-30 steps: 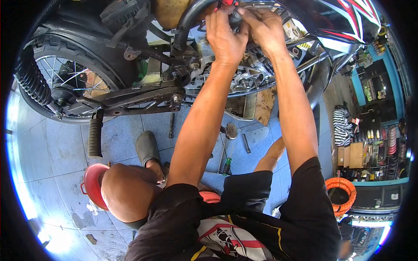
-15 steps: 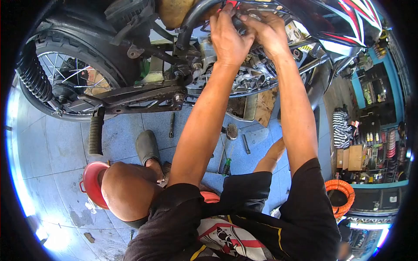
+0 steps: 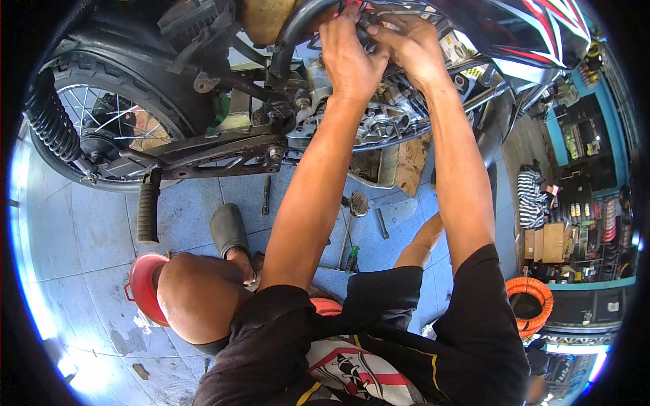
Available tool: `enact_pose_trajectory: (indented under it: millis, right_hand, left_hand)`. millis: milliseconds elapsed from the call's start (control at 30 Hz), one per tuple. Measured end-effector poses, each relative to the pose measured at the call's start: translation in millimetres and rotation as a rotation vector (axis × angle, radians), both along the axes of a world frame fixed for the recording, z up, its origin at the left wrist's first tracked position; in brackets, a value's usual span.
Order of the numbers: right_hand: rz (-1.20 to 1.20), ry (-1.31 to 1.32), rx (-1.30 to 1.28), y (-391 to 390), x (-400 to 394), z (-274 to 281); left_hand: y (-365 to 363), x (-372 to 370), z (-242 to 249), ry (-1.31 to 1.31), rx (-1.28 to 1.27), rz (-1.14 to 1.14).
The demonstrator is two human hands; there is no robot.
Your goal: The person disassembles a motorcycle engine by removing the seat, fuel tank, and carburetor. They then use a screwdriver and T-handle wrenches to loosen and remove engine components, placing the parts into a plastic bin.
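Observation:
Both my hands are up inside the motorcycle frame, just above the opened engine (image 3: 386, 122). My left hand (image 3: 352, 57) has its fingers bent and closed around a small dark part, with something red at its fingertips. Close beside it, my right hand (image 3: 414, 53) pinches toward the same spot with thumb and fingers together. What exactly lies between the fingers is hidden. A thick black frame tube (image 3: 292, 40) curves down to the left of my hands. To their right hangs the black body panel (image 3: 521, 34) with red and white stripes.
On the blue tiled floor lie a screwdriver (image 3: 353, 259) with a green handle, a dark socket tool (image 3: 267, 195) and a short metal rod (image 3: 382, 223). A footpeg (image 3: 148, 211) juts out at left. A red basin (image 3: 143, 287) and an orange tire (image 3: 530, 304) stand farther off.
My left hand has shifted very slightly left. The fingers of both hands stay closed at the same spot, and the view has moved a little.

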State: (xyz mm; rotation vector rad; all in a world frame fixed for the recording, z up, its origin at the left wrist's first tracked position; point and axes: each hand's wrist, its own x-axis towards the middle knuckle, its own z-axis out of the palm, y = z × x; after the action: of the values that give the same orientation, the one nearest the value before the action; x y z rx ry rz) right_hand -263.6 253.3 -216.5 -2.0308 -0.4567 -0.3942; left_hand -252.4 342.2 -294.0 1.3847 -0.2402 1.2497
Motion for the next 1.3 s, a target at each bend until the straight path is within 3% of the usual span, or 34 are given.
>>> enact_pose_trajectory:
  millis: [133,267,367,433,467,567,667,733,800,933,1000,1067,1133,1167,1200,1267,1300]
  right_hand:
    - [-0.126,-0.050,-0.139,8,-5,2]
    - [-0.040,-0.136,-0.101,7,4,-5]
    - [-0.031,-0.125,-0.125,5,2,-1]
    - [0.043,0.162,0.082,2,-3,6]
    - [0.044,0.167,0.083,4,-4,6]
    - [-0.092,0.051,-0.030,19,-6,14]
    - [-0.033,-0.166,0.025,22,-5,7]
    - [0.018,-0.134,0.043,14,2,2]
    - [-0.122,0.065,-0.050,4,4,0]
    - [-0.113,0.153,0.004,-1,0,3]
    - [-0.127,-0.119,-0.229,9,-4,7]
    - [-0.126,-0.118,-0.185,14,-5,7]
    - [-0.040,-0.032,0.020,9,1,-1]
    - [-0.065,0.201,-0.050,-23,17,-3]
    - [-0.062,0.203,-0.050,-17,11,0]
    - [-0.077,0.143,-0.043,4,-6,11]
    - [-0.111,-0.036,-0.117,9,-1,5]
  left_hand:
    - [2,0,-1,-0.050,0.047,0.055]
    - [2,5,1,-0.038,0.083,0.147]
    - [3,-1,1,-0.005,0.045,0.050]
    - [3,1,1,-0.002,0.011,0.018]
    - [2,0,1,-0.003,-0.020,-0.018]
    - [4,1,-1,-0.009,0.007,0.038]
    - [6,4,3,-0.044,0.024,0.093]
    - [4,2,4,-0.068,0.033,0.121]
    - [4,0,2,0.013,0.000,0.033]
    - [5,-1,-3,0.007,-0.042,-0.096]
    - [5,-2,-2,-0.036,0.004,0.056]
    - [6,-3,0,-0.032,-0.008,0.023]
    - [5,0,0,-0.018,0.019,0.021]
    - [5,-1,-1,0.003,0.004,-0.020]
    - [7,-4,-1,0.006,0.005,-0.016]
    - [8,-8,1,0.027,-0.030,-0.080]
    - [10,-7,0,0.007,0.010,-0.031]
